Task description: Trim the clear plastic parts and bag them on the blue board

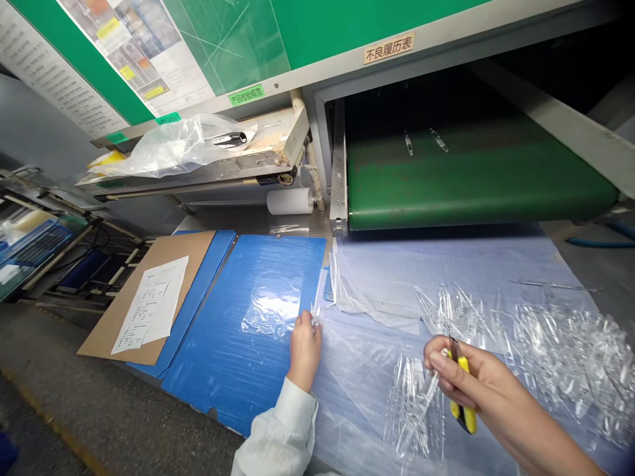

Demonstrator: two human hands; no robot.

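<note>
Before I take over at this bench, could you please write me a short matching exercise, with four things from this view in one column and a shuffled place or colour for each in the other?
Column one
1. Tool
2. Paper
3. Belt
4. Roll

Column two
A. Lying on brown cardboard
B. White, just below the shelf
C. Held in the right hand
D. Green, with two clear pieces on it

Right pairs: 1-C, 2-A, 3-D, 4-B
</note>
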